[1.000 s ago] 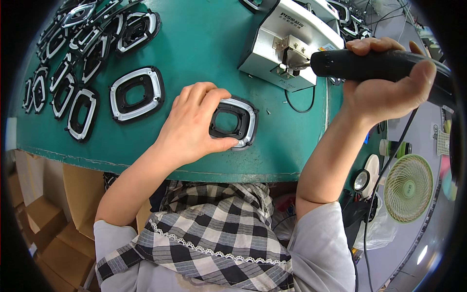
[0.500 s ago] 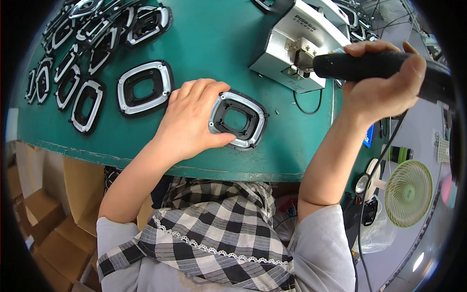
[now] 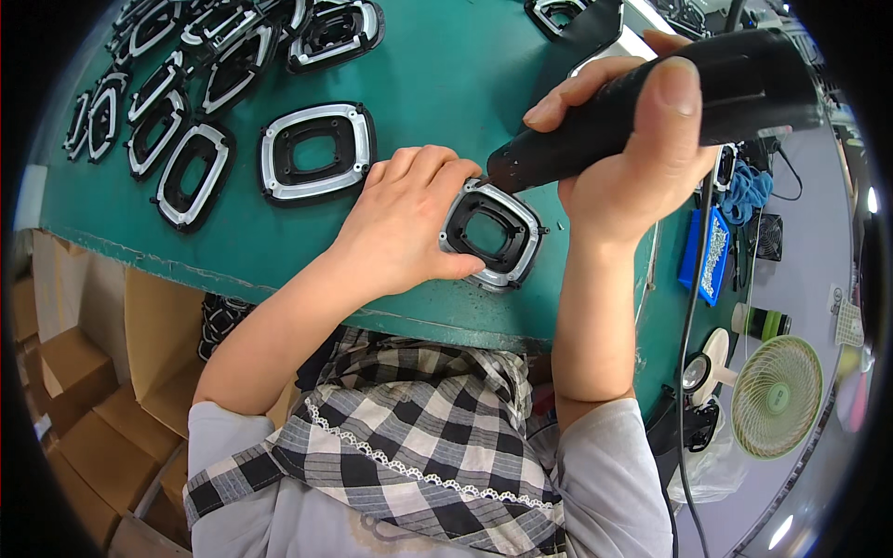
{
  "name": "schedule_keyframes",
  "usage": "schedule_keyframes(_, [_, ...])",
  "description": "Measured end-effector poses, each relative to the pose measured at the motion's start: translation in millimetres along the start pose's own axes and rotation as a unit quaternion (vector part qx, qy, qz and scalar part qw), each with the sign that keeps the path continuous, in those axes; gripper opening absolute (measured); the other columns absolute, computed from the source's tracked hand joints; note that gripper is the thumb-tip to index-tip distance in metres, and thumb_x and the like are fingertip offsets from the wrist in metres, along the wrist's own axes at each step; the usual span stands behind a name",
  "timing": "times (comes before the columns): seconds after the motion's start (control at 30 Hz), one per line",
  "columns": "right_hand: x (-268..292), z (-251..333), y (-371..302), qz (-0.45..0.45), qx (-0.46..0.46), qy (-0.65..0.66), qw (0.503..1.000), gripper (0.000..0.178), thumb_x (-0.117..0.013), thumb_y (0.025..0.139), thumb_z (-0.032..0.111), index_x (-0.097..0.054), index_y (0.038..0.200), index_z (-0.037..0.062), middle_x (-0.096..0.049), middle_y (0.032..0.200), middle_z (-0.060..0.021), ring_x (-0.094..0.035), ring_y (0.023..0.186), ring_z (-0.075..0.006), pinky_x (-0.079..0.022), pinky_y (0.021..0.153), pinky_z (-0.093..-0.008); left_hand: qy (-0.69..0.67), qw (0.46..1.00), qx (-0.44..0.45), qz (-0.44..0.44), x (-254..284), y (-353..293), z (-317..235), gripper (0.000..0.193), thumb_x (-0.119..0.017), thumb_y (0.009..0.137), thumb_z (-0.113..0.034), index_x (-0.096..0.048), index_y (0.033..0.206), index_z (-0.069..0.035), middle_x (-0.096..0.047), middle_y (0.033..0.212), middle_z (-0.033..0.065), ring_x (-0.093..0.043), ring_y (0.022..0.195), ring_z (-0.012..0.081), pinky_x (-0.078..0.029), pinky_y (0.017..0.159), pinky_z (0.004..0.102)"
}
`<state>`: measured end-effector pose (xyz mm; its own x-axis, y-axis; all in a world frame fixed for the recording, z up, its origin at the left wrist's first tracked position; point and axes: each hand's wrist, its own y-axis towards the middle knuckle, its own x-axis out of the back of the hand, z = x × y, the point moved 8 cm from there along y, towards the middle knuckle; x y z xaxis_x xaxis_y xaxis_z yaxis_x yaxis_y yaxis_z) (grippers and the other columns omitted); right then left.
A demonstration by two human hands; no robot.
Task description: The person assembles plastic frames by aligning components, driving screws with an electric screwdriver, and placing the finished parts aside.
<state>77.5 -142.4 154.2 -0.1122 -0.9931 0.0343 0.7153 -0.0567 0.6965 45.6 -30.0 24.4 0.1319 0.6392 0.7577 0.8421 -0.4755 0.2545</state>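
Note:
My left hand (image 3: 409,223) lies on the green table (image 3: 437,84) and pins a rounded black-and-silver frame (image 3: 493,234) near the front edge, thumb along its lower side. My right hand (image 3: 642,158) grips a black electric screwdriver (image 3: 651,107), tilted down to the left, with its tip touching the frame's upper left rim. A cable (image 3: 693,307) hangs from the tool past the table's right side.
Another frame (image 3: 316,152) of the same kind lies just left of my left hand, and several more (image 3: 177,102) are spread across the far left. A small fan (image 3: 777,395), a blue tray (image 3: 712,251) and cardboard boxes (image 3: 65,372) sit below table level.
My right hand has brought the screwdriver down and left from the white device at the back onto the frame. My left hand kept the frame pinned; the view has moved closer.

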Motion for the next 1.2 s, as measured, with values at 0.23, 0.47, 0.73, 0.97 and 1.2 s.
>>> schedule_keyframes(0.23, [-18.5, -2.5, -6.6, 0.017, 0.004, 0.028, 0.999, 0.049, -0.061, 0.086, 0.035, -0.043, 0.105, -0.0067, -0.056, 0.061, -0.0123, -0.056, 0.044, -0.0193, -0.048, 0.042, -0.0296, 0.017, 1.0, -0.008, -0.002, -0.6, -0.7, 0.1, 0.078, -0.083, 0.058, -0.035, -0.049, 0.122, -0.004, -0.049, 0.118, 0.009, -0.045, 0.115, 0.0276, -0.038, 0.094, 0.0394])
schedule_keyframes(0.47, [-9.7, 3.0, -0.9, 0.003, -0.006, 0.001, 1.0, 0.059, -0.059, 0.085, 0.044, -0.042, 0.108, -0.0086, -0.056, 0.06, -0.0131, -0.056, 0.044, -0.0195, -0.048, 0.043, -0.0293, 0.009, 1.0, -0.015, -0.007, -0.3, -0.6, -0.7, 0.077, -0.082, 0.059, -0.035, -0.05, 0.121, -0.003, -0.049, 0.118, 0.0093, -0.045, 0.114, 0.0275, -0.038, 0.093, 0.0392])
schedule_keyframes(0.73, [-20.9, -8.5, -10.1, 0.018, -0.027, 0.019, 0.999, 0.058, -0.063, 0.083, 0.042, -0.044, 0.106, -0.007, -0.056, 0.06, -0.0121, -0.055, 0.043, -0.0185, -0.047, 0.042, -0.0283, 0.027, 0.999, -0.018, -0.012, -0.7, -0.1, -0.1, 0.077, -0.082, 0.059, -0.036, -0.049, 0.12, -0.002, -0.049, 0.118, 0.0096, -0.045, 0.114, 0.0273, -0.038, 0.093, 0.0389])
schedule_keyframes(0.97, [-30.5, -7.5, -12.0, 0.109, -0.001, 0.049, 0.993, 0.056, -0.06, 0.083, 0.043, -0.045, 0.105, -0.0067, -0.056, 0.059, -0.0117, -0.054, 0.043, -0.0174, -0.045, 0.042, -0.0274, 0.042, 0.999, -0.015, -0.004, -4.9, 0.0, -0.6, 0.078, -0.082, 0.058, -0.036, -0.049, 0.119, -0.001, -0.049, 0.117, 0.0099, -0.045, 0.114, 0.0278, -0.038, 0.093, 0.0391])
schedule_keyframes(1.2, [72.1, 28.0, 32.2, -0.064, 0.037, -0.072, 0.995, 0.059, -0.045, 0.087, 0.055, -0.04, 0.11, 0.0004, -0.056, 0.064, -0.0154, -0.056, 0.048, -0.0263, -0.05, 0.048, -0.0384, 0.0, 1.0, 0.019, 0.019, -4.8, -0.4, 5.3, 0.079, -0.083, 0.057, -0.03, -0.048, 0.124, -0.008, -0.047, 0.121, 0.0127, -0.042, 0.117, 0.0324, -0.033, 0.1, 0.0439])
